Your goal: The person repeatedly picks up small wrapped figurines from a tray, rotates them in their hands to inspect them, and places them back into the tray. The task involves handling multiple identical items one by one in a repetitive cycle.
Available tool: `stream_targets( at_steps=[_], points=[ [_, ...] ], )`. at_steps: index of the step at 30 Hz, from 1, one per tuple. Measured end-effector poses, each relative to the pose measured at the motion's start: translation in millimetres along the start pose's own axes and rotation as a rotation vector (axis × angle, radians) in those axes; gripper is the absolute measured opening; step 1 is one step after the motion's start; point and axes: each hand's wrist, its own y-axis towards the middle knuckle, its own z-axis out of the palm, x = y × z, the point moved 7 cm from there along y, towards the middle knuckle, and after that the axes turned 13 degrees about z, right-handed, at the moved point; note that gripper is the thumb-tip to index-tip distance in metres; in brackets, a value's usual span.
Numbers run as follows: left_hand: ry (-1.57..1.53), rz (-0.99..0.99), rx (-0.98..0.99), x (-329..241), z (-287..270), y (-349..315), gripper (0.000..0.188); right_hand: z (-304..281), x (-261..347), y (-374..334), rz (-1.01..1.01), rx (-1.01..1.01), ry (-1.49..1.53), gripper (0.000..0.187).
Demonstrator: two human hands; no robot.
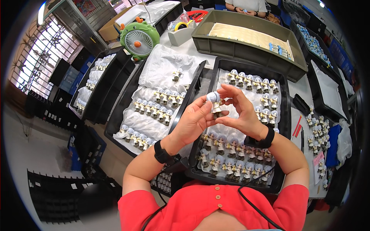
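Note:
A small figurine (216, 109) with pale blue-grey hair, a white and gold outfit and dark feet is held upright in front of me. My left hand (194, 118) pinches it from the left, its thumb near the head. From the right, my right hand (243, 111) curves its thumb and fingers around the body and the feet. Below my hands is a black tray (286, 101) lined with white sheeting, with rows of similar figurines (239, 169). Another black tray (115, 122) to the left carries more rows and a lone figurine (177, 74) near its far end.
A green fan (139, 40) stands at the back left beside a tape dispenser (182, 34). An olive bin (246, 48) sits behind the trays. Red sticks (296, 126) and loose figurines (318, 129) lie at the right. Across the table, a person's hands (245, 11) are visible.

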Motion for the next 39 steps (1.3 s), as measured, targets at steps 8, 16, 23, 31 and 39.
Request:
stream_targets(
  at_steps=[8,16,23,31,39],
  points=[
    [0.018,0.002,-0.042,-1,-2,1,0.047,0,-6,0,0.074,0.018,0.108,0.070],
    [-0.088,-0.036,-0.031,3,-8,0,0.045,2,-6,0,-0.003,0.013,-0.017,0.028],
    [0.193,-0.085,-0.106,-25,-23,3,0.036,-4,-5,0,0.019,-0.043,-0.058,0.019],
    [0.969,0.069,-0.659,-124,-230,10,0.048,-13,4,3,0.010,-0.124,-0.085,0.014],
    [1.725,-0.214,-0.559,-116,-280,12,0.046,-19,7,7,-0.031,-0.185,-0.279,0.009]
  ],
)
